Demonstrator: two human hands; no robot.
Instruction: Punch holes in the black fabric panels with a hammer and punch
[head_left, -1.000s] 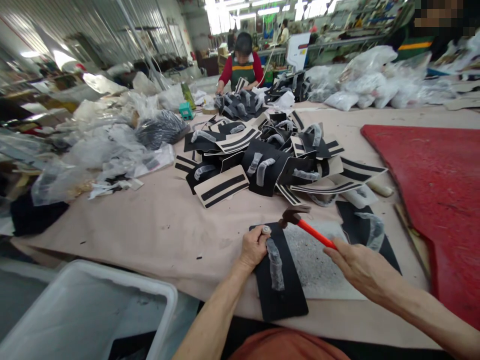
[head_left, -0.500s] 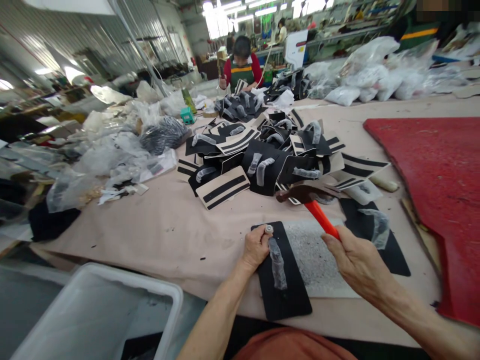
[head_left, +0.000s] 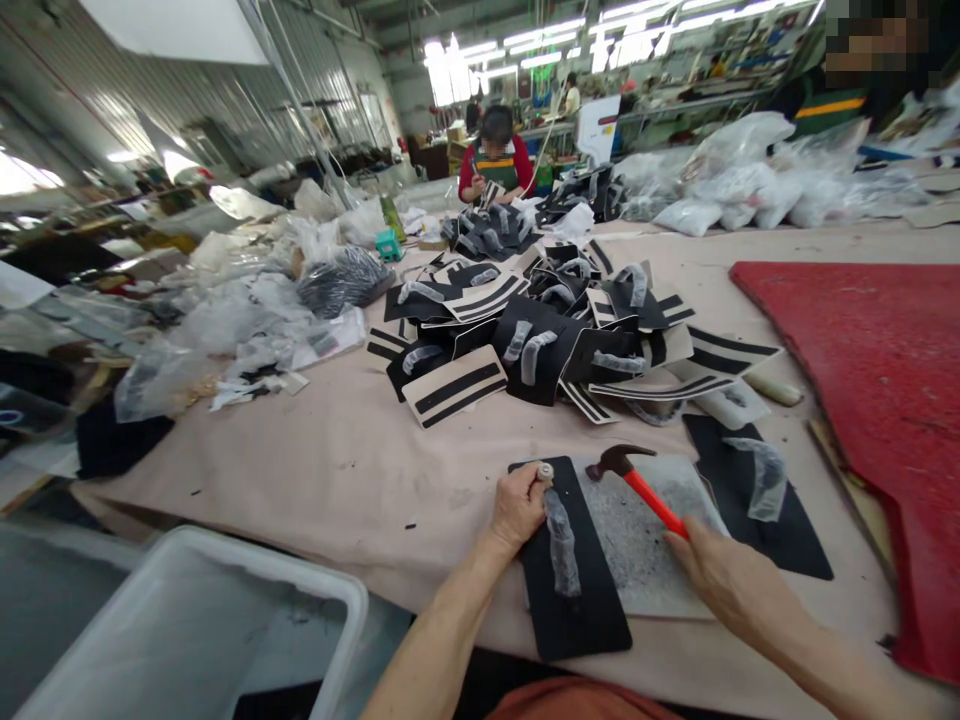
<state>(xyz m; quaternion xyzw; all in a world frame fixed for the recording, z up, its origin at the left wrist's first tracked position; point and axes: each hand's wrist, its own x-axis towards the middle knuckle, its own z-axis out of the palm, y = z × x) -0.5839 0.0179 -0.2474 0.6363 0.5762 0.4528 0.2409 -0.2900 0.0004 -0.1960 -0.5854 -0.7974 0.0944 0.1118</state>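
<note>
Beige-covered worktop (head_left: 337,480), near edge: left hand (head_left: 517,505) fingers pinched a small round metal stud (head_left: 545,470) on a black card panel (head_left: 577,610). Right hand (head_left: 720,575) fingers wrapped an orange-handled hammer (head_left: 645,490), its head just right of the stud.

Person's own body, catalogued from the head view.
- Left grip (head_left: 517,505): bare, with rounded knuckles and the thumb and fingers uncovered.
- Right grip (head_left: 724,580): bare, with knuckles and tendons raised along the back.
- Left forearm (head_left: 442,640): bare to the lower edge of the view, lean.
- Right forearm (head_left: 840,660): bare to the lower edge, lean, sinews showing.
- Clothing: one strip of plain rust-orange cloth (head_left: 577,700) at the bottom edge, between the forearms. The kind of garment cannot be told.
</note>
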